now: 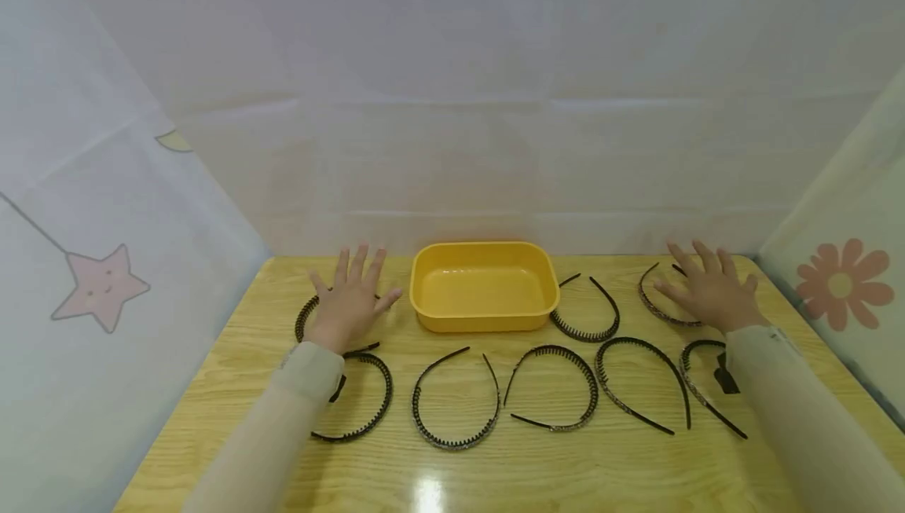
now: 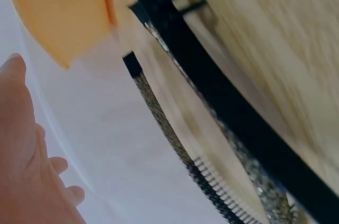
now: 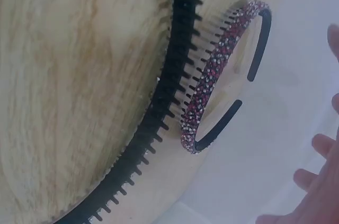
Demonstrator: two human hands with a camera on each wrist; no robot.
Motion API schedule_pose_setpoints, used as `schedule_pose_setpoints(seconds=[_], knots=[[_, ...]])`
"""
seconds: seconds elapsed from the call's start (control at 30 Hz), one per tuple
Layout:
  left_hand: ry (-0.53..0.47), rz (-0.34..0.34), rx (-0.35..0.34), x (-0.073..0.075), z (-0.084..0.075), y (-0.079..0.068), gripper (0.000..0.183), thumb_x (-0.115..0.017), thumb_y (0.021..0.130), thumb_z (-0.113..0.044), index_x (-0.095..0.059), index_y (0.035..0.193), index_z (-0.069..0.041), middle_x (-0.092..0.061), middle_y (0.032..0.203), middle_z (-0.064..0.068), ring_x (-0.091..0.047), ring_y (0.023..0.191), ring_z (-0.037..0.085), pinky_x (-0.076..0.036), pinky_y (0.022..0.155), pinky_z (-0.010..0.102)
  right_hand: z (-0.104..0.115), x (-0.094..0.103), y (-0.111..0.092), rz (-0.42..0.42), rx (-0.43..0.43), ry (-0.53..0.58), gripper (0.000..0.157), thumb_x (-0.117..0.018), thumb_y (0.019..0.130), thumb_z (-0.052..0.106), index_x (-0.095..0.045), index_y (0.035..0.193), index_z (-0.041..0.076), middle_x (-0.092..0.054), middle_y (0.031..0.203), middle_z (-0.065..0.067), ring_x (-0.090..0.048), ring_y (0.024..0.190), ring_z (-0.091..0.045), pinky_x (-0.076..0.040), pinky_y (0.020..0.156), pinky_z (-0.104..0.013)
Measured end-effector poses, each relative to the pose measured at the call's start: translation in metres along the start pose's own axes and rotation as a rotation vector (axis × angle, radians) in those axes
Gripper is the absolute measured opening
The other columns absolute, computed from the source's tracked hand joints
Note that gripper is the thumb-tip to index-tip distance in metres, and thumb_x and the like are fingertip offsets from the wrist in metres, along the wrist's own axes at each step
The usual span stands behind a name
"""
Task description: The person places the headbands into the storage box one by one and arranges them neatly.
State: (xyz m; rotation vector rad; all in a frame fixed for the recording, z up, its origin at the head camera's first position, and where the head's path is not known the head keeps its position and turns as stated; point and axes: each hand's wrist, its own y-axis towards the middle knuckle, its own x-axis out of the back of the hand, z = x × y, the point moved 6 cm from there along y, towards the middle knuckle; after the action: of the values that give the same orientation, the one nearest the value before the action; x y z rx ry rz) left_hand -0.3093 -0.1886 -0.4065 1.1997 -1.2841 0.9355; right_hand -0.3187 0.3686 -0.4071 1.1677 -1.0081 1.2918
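Observation:
My left hand [image 1: 348, 305] is spread flat with its fingers apart, overlapping a toothed headband [image 1: 302, 316] at the back left. Just below that wrist lies another black headband [image 1: 388, 387] with a dark tag. At the back right, my right hand [image 1: 714, 291] is likewise spread, partly covering a headband [image 1: 652, 309]. Red and silver stones coat this headband [image 3: 212, 70] in the right wrist view. A headband with a black tag [image 1: 724, 378] lies by the right sleeve. Neither hand holds anything.
Between the hands, a yellow plastic basket [image 1: 484, 315] stands at the table's back edge. Headbands lie in front: one at centre [image 1: 452, 445], one right of it [image 1: 592, 387], another [image 1: 672, 368] further right. One more [image 1: 583, 336] touches the basket's right side in view. White cloth [image 1: 495, 144] hangs behind.

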Motion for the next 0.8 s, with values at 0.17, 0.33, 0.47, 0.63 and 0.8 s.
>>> schedule_pose_setpoints(seconds=[0.17,0.33,0.47,0.63,0.8], knots=[[-0.007,-0.017,-0.057,0.004,-0.019,-0.004,0.081,-0.032,0.09,-0.067,0.008,0.149,-0.029,0.006,0.157,0.003,0.01,0.142,0.027,0.009,0.098,0.074,0.0,-0.002,-0.002,0.082,0.031,0.034,0.084,-0.035,0.089,0.065,-0.03,0.143,0.001,-0.02,0.141,-0.035,-0.023,0.121,-0.058,-0.027,0.083,-0.075],[0.01,-0.013,-0.115,0.002,-0.036,-0.006,0.084,-0.032,0.089,-0.067,0.004,0.15,-0.022,-0.001,0.157,0.006,0.001,0.143,0.027,0.002,0.103,0.07,0.0,-0.008,-0.005,0.175,0.068,0.092,0.069,-0.045,0.094,0.048,-0.043,0.131,-0.011,-0.033,0.128,-0.042,-0.039,0.109,-0.056,-0.038,0.082,-0.066],[0.019,-0.002,-0.151,-0.001,-0.049,-0.01,0.086,-0.031,0.089,-0.068,-0.002,0.151,-0.017,-0.007,0.156,0.008,-0.005,0.143,0.028,-0.005,0.106,0.068,0.003,-0.012,-0.008,0.217,0.132,0.103,0.05,-0.055,0.092,0.031,-0.053,0.119,-0.011,-0.049,0.117,-0.036,-0.052,0.099,-0.048,-0.046,0.075,-0.057],[0.004,0.024,-0.188,-0.007,-0.062,-0.015,0.085,-0.032,0.089,-0.067,-0.007,0.151,-0.014,-0.007,0.156,0.008,-0.007,0.143,0.027,-0.006,0.108,0.064,0.006,-0.017,-0.008,0.275,0.157,0.136,0.029,-0.059,0.088,0.024,-0.062,0.098,-0.003,-0.064,0.094,-0.018,-0.061,0.082,-0.032,-0.05,0.066,-0.046],[0.004,0.029,-0.211,-0.008,-0.072,-0.02,0.084,-0.038,0.09,-0.063,-0.01,0.15,-0.011,-0.007,0.156,0.007,-0.007,0.143,0.026,-0.006,0.109,0.06,0.007,-0.019,-0.012,0.312,0.165,0.152,0.018,-0.061,0.088,0.024,-0.062,0.088,0.006,-0.062,0.082,-0.003,-0.057,0.071,-0.017,-0.048,0.059,-0.038]])
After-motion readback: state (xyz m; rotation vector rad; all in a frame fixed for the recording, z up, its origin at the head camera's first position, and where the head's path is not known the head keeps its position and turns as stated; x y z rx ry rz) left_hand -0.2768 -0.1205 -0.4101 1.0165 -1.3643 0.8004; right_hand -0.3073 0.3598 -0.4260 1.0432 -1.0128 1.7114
